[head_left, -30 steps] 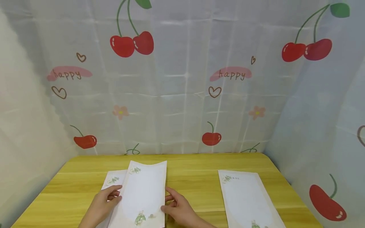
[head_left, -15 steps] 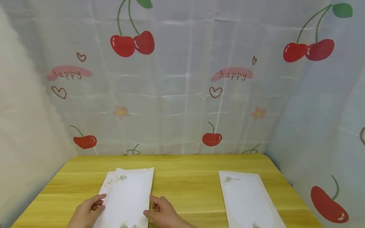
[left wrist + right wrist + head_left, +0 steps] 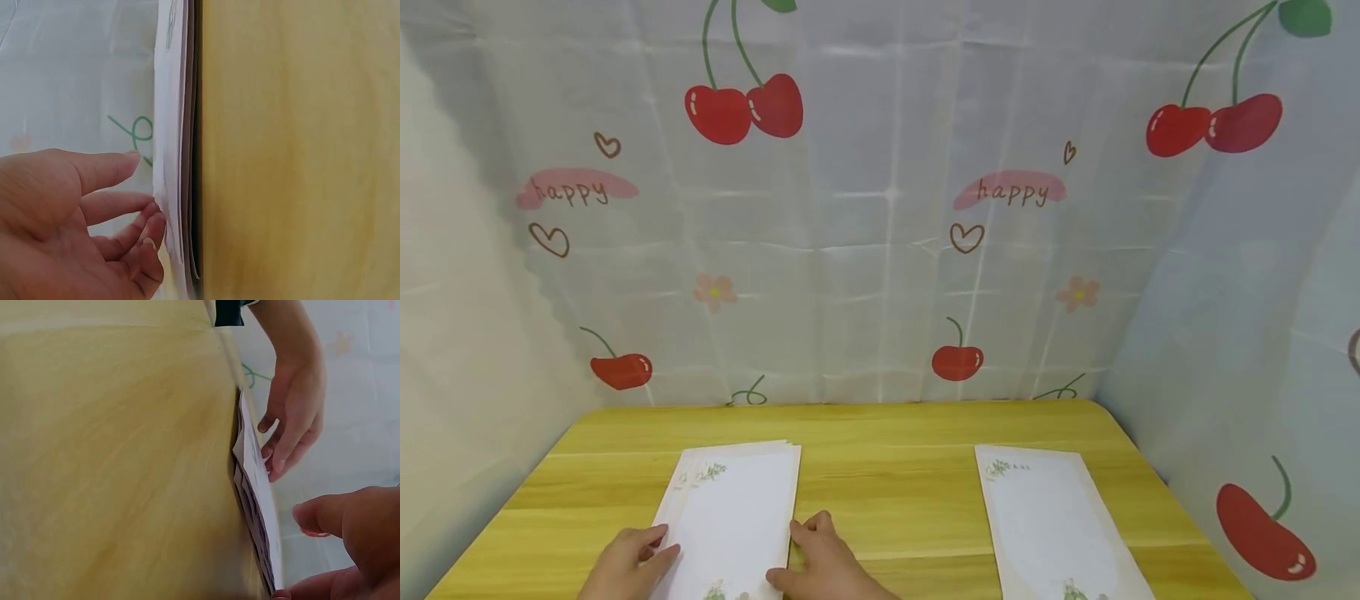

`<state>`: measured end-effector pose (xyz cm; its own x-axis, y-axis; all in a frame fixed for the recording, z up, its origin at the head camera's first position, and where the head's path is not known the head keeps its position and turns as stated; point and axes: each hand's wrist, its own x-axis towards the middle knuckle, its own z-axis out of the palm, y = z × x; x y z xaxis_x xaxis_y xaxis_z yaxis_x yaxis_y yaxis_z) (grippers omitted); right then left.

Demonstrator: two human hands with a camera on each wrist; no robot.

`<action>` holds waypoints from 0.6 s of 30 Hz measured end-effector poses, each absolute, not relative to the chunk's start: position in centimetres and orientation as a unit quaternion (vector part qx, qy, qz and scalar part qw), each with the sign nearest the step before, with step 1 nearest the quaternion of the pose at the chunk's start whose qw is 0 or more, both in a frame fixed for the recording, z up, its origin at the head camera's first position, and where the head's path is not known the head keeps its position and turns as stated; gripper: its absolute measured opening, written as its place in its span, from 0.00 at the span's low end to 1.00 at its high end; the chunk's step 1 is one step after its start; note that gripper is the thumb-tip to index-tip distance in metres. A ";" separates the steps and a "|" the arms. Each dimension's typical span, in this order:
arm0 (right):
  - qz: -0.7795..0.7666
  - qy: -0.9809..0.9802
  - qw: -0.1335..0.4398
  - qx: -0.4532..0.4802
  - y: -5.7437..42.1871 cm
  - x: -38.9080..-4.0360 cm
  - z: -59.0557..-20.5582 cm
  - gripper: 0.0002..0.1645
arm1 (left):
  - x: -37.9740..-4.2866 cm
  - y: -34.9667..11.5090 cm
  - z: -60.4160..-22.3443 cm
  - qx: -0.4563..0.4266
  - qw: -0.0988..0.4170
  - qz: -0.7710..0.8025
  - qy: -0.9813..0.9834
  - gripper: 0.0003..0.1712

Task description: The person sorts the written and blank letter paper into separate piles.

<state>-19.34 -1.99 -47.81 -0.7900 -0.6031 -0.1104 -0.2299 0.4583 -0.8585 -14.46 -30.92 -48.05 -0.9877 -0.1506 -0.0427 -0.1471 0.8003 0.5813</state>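
Observation:
A stack of pale stationery sheets (image 3: 730,508) with green plant prints lies on the table, left of the middle. My left hand (image 3: 625,568) is at its left edge; in the left wrist view the fingertips touch the side of the stack (image 3: 175,137), and the thumb stands apart from it. On the opposite edge is my right hand (image 3: 829,565). Its fingers touch the sheets' side in the right wrist view, while the thumb (image 3: 322,515) hovers clear of the paper. Several layers show there, their edges slightly uneven.
Another printed sheet (image 3: 1060,525), with small marks near its top left, lies separately on the right of the wood-grain table (image 3: 895,467). A curtain with cherry prints (image 3: 850,208) hangs behind the table's far edge and along the sides.
The top sheet, held raised between both hands, has moved left and down onto the other sheets. Its edges now nearly line up with theirs. Both hands moved left with it.

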 end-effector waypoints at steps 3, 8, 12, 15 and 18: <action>-0.401 0.857 0.164 -0.280 -2.0 -19.3 -47.8 0.42 | -14.5 -30.9 -47.9 0.081 0.007 -0.292 -0.953 0.27; -0.353 0.878 0.131 -0.294 -2.1 -19.4 -47.7 0.41 | -14.3 -30.9 -47.7 0.095 -0.004 -0.273 -0.957 0.33; -0.342 0.887 0.124 -0.284 -2.0 -19.6 -47.8 0.41 | -14.1 -31.2 -47.6 0.088 0.016 -0.244 -0.966 0.34; -0.332 0.894 0.105 -0.283 -1.9 -19.8 -47.7 0.40 | -13.9 -31.6 -47.7 0.092 0.024 -0.223 -0.970 0.31; -0.322 0.899 0.082 -0.285 -1.8 -19.8 -47.6 0.37 | -14.0 -31.8 -47.7 0.112 0.005 -0.224 -0.968 0.33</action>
<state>-19.82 -1.81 -47.63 -0.8237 -0.5659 0.0357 -0.4597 0.6296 -0.6263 -13.97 -31.81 -47.72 -0.9749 -0.2186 -0.0415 -0.2145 0.8744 0.4353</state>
